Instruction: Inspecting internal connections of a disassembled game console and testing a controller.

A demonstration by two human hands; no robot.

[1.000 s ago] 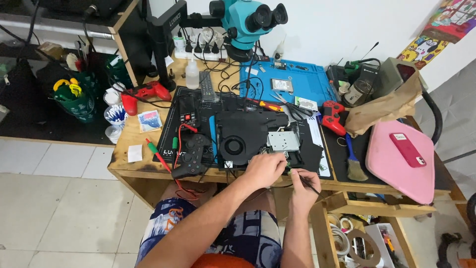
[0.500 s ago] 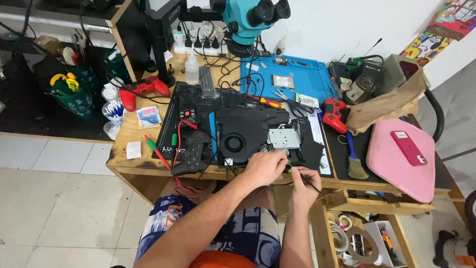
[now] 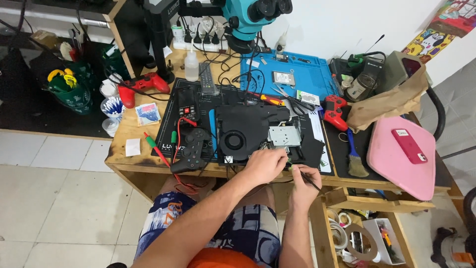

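The opened black game console (image 3: 258, 131) lies flat on the dark work mat (image 3: 173, 124) at the front middle of the wooden workbench (image 3: 124, 154), its round fan facing up and a silver metal plate (image 3: 284, 136) at its right side. The left hand (image 3: 267, 165) rests on the console's front right corner, just below that plate, fingers curled down onto the edge; whether they pinch anything there is hidden. The right hand (image 3: 303, 181) sits just beside it, slightly nearer the person and off the bench's front edge, closed around a thin dark tool (image 3: 308, 179) whose shaft slants out to the lower right. The tool's forward tip meets the console at the spot under the left hand's fingers, so the work point lies between the 2 hands.

A black game controller (image 3: 191, 146) lies left of the console on the mat, with red leads looping past it. A red controller (image 3: 335, 111) and a brush (image 3: 354, 158) lie to the right, near a pink board (image 3: 396, 164).
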